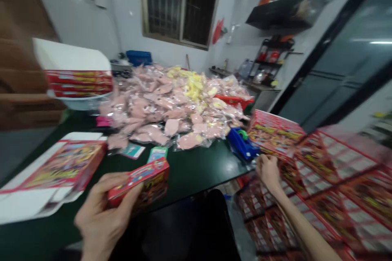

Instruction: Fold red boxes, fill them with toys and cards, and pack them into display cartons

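Note:
A small red printed carton (156, 183) is gripped in my left hand (104, 208), thumb along its near side and fingers behind it, above the table's front edge. My right hand (269, 171) is at the front end of a blue tape dispenser (243, 144) with a green core. Its fingers are curled together in a pinch; blur hides what is between them, though a pale, shiny patch shows beside the fingertips. Two small printed cards, one teal card (133, 151) and one green card (157, 153), lie on the table beyond the carton.
A large heap of pink items in clear bags (165, 102), some yellow, covers the back of the dark green table (196, 167). Flattened red-and-white cartons (61, 167) lie at left. Rows of red display boxes (330, 175) stand at right, below a red box (274, 132).

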Demonstrator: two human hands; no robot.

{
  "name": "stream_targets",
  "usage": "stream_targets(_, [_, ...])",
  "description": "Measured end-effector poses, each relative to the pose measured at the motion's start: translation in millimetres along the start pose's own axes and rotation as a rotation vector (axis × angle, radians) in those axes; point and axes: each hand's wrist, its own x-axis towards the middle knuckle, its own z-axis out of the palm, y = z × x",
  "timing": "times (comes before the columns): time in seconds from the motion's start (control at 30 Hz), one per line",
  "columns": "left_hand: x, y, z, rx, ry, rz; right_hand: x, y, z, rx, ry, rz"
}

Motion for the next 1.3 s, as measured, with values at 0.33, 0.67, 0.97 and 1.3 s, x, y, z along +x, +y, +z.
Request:
stream_targets(0.33, [-3.9,13.0,-5.6,-0.029,-0.153,-0.048,-143.7,-212.4,15.6,0.874,-0.648,-0.128])
stream_targets(0.67, [-10.6,10.1,-7.5,-0.009,-0.146,-0.103,-175.7,-246.3,52.0,1.076,-0.713,0.178])
stream_targets(0.97, [11.8,15.6,-23.0,0.14,-0.455,0.222,-175.2,-252.8,54.0,1.017,-0.655,0.228])
stream_targets(1.3, [18.7,21.2,-21.4,0.162,-0.443,0.158,-182.1,-180.4,89.4,0.448,-0.727,-0.096])
